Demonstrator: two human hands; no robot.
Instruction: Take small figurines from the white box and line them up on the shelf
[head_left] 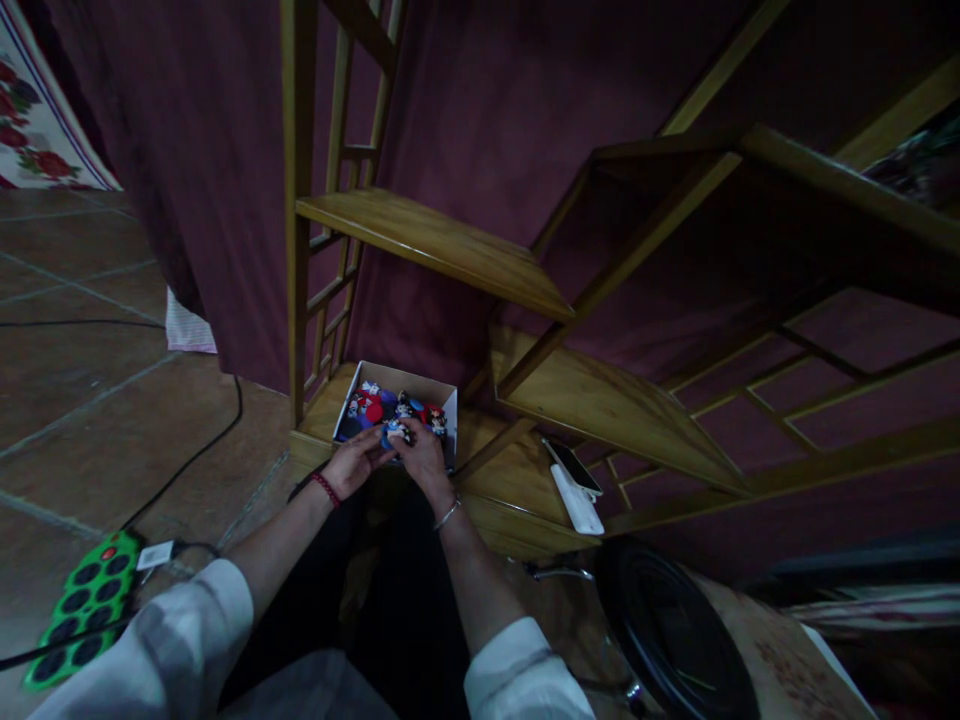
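A shallow white cardboard box [451, 410] sits on the bottom shelf, filled with several small figures in red, blue, white and purple. Over its front edge, my right hand [421, 452] pinches a small blue and white figure [397, 432]. My left hand [355, 463] is just left of it, palm up, with its fingertips at the underside of the same figure. Whether the left fingers grip the figure or only touch it is hard to see. A red bead bracelet circles my left wrist, a silver bangle my right.
Wooden shelves [435, 245] rise above the box before a purple curtain [232, 180]. A phone [574, 466] and a white object [577, 502] lie right on the bottom shelf. A green power strip [88, 605] lies on the floor left, a round black object [667, 630] at lower right.
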